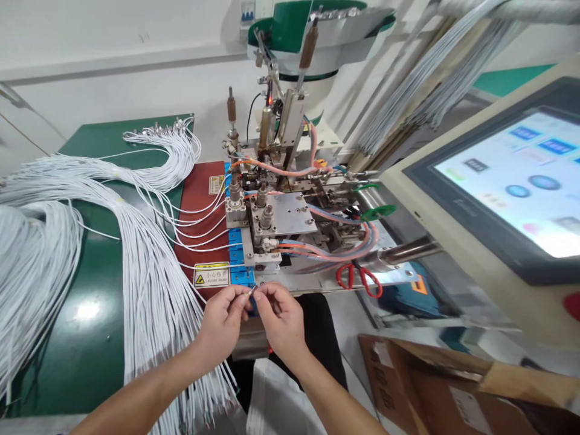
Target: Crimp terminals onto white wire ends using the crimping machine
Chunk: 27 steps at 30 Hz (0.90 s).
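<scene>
My left hand [223,319] pinches the end of a thin white cable [251,292] between thumb and forefinger. My right hand [281,320] closes thumb and forefinger at the cable's tip, touching it from the other side. The exact tip is too small to make out. Both hands are just in front of a blue slotted cable holder [243,276], at the near edge of a metal machine [290,212]. Several white cables lie in the holder's slots, running left over a red-brown plate [199,225]. A large bundle of white cables [151,290] hangs beside my left forearm.
A green table [97,302] carries more cable bundles at left. Red-handled scissors [359,279] rest at the machine's front edge. A touchscreen [516,181] juts in at right, above an open cardboard box [426,386]. Behind the machine stands a green and grey feeder bowl [335,45].
</scene>
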{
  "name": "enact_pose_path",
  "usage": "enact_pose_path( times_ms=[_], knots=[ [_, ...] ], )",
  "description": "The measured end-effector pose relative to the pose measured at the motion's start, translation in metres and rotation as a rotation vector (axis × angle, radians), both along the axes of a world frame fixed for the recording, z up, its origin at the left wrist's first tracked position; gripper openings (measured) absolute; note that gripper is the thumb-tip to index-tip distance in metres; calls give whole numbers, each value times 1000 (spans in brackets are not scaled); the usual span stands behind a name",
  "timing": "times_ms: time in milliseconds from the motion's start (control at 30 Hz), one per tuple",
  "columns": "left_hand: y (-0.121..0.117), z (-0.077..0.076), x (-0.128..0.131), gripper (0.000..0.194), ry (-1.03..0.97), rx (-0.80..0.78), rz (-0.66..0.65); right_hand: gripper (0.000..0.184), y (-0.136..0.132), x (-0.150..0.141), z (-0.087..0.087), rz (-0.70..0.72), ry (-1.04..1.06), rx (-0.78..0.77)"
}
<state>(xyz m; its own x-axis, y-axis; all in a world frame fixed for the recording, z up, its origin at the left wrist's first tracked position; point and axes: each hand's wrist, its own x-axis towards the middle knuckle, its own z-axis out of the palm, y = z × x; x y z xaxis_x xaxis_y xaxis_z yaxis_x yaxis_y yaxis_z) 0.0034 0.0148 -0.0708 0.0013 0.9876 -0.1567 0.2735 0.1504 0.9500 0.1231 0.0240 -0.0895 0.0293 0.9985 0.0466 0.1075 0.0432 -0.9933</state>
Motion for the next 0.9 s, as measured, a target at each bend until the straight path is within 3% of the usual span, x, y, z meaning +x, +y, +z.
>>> enact_pose_path(
  times_ms=[167,567,900],
  knots=[
    [0,-1,0,19,28,-5,-31,10,2,3,0,-42,-7,43],
    [0,3,2,17,41,29,2,12,2,0,6,-48,197,-64],
    [-1,1,2,15,33,24,-32,9,4,5,1,13,-43,99]
  ],
)
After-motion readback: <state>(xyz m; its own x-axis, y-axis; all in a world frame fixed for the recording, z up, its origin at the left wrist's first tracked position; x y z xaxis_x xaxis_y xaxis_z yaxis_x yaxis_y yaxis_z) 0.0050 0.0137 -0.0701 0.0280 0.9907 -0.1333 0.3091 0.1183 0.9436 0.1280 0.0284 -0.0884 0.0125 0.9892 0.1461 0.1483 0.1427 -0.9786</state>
